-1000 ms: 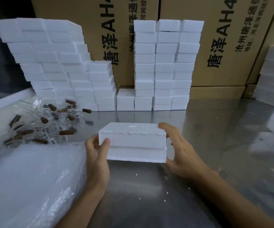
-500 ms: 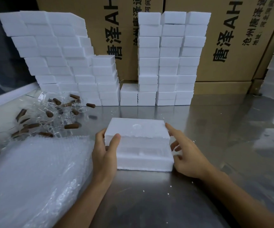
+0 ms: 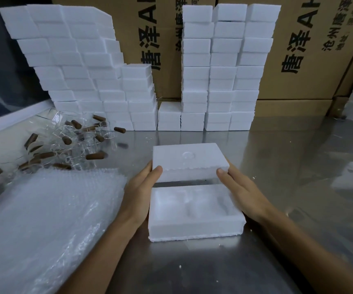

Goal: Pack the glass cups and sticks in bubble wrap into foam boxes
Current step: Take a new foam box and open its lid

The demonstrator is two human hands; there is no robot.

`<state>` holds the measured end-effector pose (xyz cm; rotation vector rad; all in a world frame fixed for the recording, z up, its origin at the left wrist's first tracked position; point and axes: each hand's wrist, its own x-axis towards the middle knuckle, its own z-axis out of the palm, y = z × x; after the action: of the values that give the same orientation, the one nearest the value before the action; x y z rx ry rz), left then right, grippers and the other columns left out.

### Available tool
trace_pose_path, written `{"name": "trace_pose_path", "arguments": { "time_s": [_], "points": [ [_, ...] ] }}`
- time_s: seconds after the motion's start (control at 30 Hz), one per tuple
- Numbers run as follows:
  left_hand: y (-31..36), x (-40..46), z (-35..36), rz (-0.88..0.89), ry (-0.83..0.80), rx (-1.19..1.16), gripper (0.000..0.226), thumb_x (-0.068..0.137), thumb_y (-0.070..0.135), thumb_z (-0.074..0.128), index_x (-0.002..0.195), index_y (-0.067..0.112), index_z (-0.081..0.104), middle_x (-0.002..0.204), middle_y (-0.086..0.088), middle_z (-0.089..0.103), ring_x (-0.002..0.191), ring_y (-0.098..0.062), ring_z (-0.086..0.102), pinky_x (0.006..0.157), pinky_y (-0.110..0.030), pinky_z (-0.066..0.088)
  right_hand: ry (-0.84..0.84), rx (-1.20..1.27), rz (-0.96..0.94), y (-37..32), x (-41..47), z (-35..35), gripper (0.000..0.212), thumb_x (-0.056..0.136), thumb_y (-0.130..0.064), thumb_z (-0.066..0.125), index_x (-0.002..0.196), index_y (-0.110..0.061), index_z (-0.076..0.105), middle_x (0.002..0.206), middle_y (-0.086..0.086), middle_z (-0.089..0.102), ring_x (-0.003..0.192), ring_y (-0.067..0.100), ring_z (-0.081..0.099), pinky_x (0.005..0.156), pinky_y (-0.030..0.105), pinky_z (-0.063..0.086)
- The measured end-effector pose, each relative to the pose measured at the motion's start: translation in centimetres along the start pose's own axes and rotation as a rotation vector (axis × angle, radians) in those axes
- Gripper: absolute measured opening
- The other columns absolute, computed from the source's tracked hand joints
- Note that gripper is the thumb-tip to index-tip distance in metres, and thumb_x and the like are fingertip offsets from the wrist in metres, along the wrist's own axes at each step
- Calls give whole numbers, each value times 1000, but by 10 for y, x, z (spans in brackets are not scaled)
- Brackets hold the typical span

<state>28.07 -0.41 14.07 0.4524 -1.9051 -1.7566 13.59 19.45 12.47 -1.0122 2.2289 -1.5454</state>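
Foam lid (image 3: pixel 189 161) was held at frame centre, clear of the foam base (image 3: pixel 195 216), a strip of steel table (image 3: pixel 277 166) visible btwn the two. Lid sat at 12 o'clock from base, top face up, w/ a round moulded mark on it. Left hand (image 3: pixel 138 192) gripped lid's left end, thumb curled over the near edge, other fingers hidden behind the foam. Right hand (image 3: pixel 238 187) gripped lid's right end the same way, thumb on near edge; remaining fingers out of sight, so their spread could not be told. Base lay flat on table directly below the hands, open side up, showing moulded recesses inside, nothing in them.

Glass cups (image 3: pixel 69 134) and brown sticks (image 3: pixel 96 155) lay mixed in a loose heap at approx 10 o'clock from base, well apart from it. Bubble wrap (image 3: pixel 44 219) stack lay at 9 o'clock, just beside left forearm.

Stacked foam boxes (image 3: pixel 224 66) stood at 12 o'clock along table's far edge; a second, stepped stack (image 3: pixel 82 66) at 11 o'clock. Cardboard cartons (image 3: pixel 311 49) w/ printed characters stood behind both. Small foam crumbs were scattered on table near base.
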Motion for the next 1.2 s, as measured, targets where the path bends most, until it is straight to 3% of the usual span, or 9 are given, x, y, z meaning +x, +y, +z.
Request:
{"name": "trace_pose_path", "arguments": {
  "time_s": [0.17,0.23,0.33,0.5,0.63,0.77,0.97,1.1,1.2],
  "points": [
    [-6,6,2,-117,106,258,23,96,47,53,83,42,71,86,18,73,92,-10,67,85,-32,52,75,-110,160,-5,3,5,61,96,-69,31,121,-30,70,120,-14,70,116,9,61,107,36,43],
    [-10,9,2,-108,164,373,31,93,52,55,85,25,69,82,4,71,83,-17,66,73,-32,50,142,-148,187,-7,5,7,58,101,-56,36,95,-12,73,87,-8,73,85,15,66,82,27,50],
    [-16,12,2,-72,283,392,36,88,51,63,78,16,61,74,5,65,72,-14,61,57,-27,41,265,-128,222,-3,6,7,51,99,-43,52,55,-18,61,47,-15,51,47,3,47,46,14,35],
    [-17,17,5,-53,375,375,33,80,45,75,78,16,59,72,7,64,66,-7,60,55,-24,40,385,-114,264,0,13,11,35,88,-42,67,70,-12,70,54,-14,61,49,0,54,49,18,41],
    [-14,28,2,-44,351,276,24,78,34,80,93,33,61,75,17,66,63,2,63,55,-17,46,400,-96,240,-8,20,19,20,90,-38,67,97,-19,70,82,-12,72,65,-4,64,52,12,43],
    [-16,35,-3,1,214,311,20,87,26,74,107,29,74,110,10,69,108,-6,60,92,-21,46,290,-138,241,-14,21,17,32,94,-39,63,123,-26,60,108,-2,69,93,16,68,78,33,54],
    [-20,37,-5,-25,197,285,7,85,24,74,86,31,76,97,24,69,106,-1,61,76,-4,38,243,-794,103,-51,43,31,31,89,-36,64,119,-29,64,117,-1,62,102,23,63,95,40,45],
    [-23,39,-4,-32,224,261,5,84,30,76,89,31,77,98,17,72,100,-4,63,81,-16,43,82,-548,38,-76,79,71,9,86,-28,68,92,-22,70,91,-5,69,91,17,64,79,30,50],
    [-25,40,-3,-49,230,272,10,83,29,74,75,23,74,69,5,70,64,-8,58,59,-23,44,-64,-476,-38,-91,110,108,6,85,-26,68,91,-24,67,92,-5,68,93,17,64,80,27,50]
  ]
}}
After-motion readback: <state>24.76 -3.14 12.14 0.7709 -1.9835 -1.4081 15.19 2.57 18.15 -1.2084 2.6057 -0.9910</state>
